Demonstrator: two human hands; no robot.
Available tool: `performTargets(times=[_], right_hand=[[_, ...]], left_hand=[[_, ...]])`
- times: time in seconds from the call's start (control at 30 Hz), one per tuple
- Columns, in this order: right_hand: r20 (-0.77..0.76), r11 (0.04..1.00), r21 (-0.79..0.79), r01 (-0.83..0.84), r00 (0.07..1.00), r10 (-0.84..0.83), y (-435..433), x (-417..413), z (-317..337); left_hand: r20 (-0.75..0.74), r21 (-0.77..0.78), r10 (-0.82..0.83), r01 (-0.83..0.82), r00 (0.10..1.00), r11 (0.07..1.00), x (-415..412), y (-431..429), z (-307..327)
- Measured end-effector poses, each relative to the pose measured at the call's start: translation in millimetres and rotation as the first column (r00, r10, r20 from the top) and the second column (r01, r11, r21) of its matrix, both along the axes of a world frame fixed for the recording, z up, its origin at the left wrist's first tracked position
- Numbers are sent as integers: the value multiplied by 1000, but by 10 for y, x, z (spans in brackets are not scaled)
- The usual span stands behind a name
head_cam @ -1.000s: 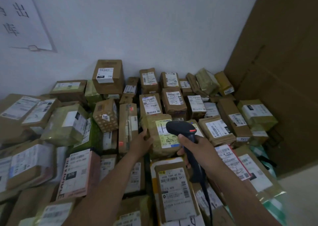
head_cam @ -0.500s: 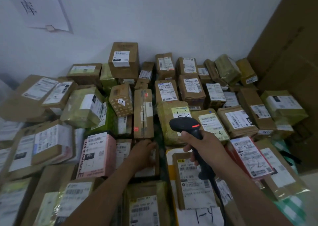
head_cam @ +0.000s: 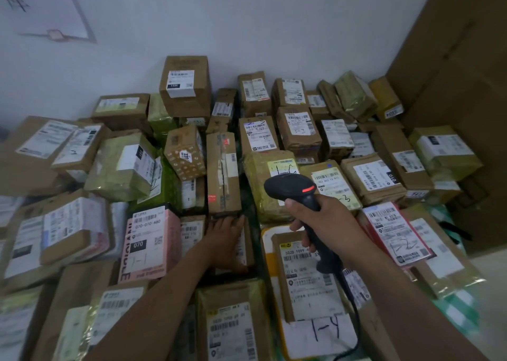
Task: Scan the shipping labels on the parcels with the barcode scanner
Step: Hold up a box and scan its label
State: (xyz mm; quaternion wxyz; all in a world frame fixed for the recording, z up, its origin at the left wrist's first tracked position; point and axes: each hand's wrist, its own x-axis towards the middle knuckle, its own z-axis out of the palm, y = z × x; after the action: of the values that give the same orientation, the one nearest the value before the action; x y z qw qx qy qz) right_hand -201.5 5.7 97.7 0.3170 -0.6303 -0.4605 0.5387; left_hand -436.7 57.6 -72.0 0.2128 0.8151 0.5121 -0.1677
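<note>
barcode scanner (head_cam: 295, 189) is sitting in my right hand (head_cam: 329, 223), just right of the middle of the view. my fingers are curling tight round its black handle, and the thumb is lying along the back. its head, which is showing a red strip, is pointing toward 11 o'clock and hanging over a yellow-green wrapped parcel (head_cam: 260, 196) carrying a pale handwritten label (head_cam: 282, 168). its cable (head_cam: 354, 319) is trailing toward 5 o'clock, past a brown parcel (head_cam: 301, 283) that is lying label up at 6 o'clock from the scanner. below that a white sheet (head_cam: 323, 336) is showing "1-4" in marker.

at 8 o'clock from the scanner my left hand (head_cam: 225, 240) is lying palm down on a flat brown parcel (head_cam: 247, 251), fingers straight and close together, gripping nothing. the fingertips are reaching the foot of a tall narrow brown box (head_cam: 223, 174). a pink parcel (head_cam: 148, 245) printed "070" is lying at 9 o'clock from that hand. a red-edged parcel (head_cam: 395, 231) is lying at 3 o'clock from my right hand, label up.

more parcels (head_cam: 299, 132) are crowding all round, running up to the white wall (head_cam: 247, 17) at 12 o'clock. a big cardboard sheet (head_cam: 466, 86) is standing at 2 o'clock, and a paper notice (head_cam: 41, 3) is hanging on the wall at 10 o'clock.
</note>
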Motion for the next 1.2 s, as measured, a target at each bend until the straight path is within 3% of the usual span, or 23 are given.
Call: performTargets(times=[0.2,0.33,0.5,0.6,0.7,0.8,0.93,1.07,1.13,1.2], right_hand=[[-26,1000,17,-16,1000,17,-29,9,178],[-132,1000,7,5,991,-4,-58,26,303],[-179,998,30,52,983,-46,-27,-73,380],[-174,995,52,79,982,-69,-41,-168,438],[-314,988,43,149,941,-129,-64,-216,451],[-384,975,54,214,906,-177,-47,-167,443],[-412,970,25,244,886,-212,-33,-74,428],[-456,969,-3,247,862,-222,-30,-54,411],[-475,971,-18,240,852,-220,-11,-39,420],[-416,984,27,174,897,-148,-6,-42,449]], left_hand=[[137,97,31,-45,990,994,-58,-66,477],[244,122,246,-281,938,952,-163,-213,1056],[511,78,490,-606,706,792,-56,-366,1715],[588,112,498,-674,637,730,147,-442,1927],[684,94,503,-749,527,656,298,-461,2031],[772,19,463,-744,435,667,286,-473,2026],[870,-222,446,-642,209,734,133,-478,2000],[847,-396,514,-480,138,783,6,-453,2002],[838,-432,542,-539,55,723,-70,-416,1973],[819,-470,571,-627,-47,621,-133,-379,1970]])
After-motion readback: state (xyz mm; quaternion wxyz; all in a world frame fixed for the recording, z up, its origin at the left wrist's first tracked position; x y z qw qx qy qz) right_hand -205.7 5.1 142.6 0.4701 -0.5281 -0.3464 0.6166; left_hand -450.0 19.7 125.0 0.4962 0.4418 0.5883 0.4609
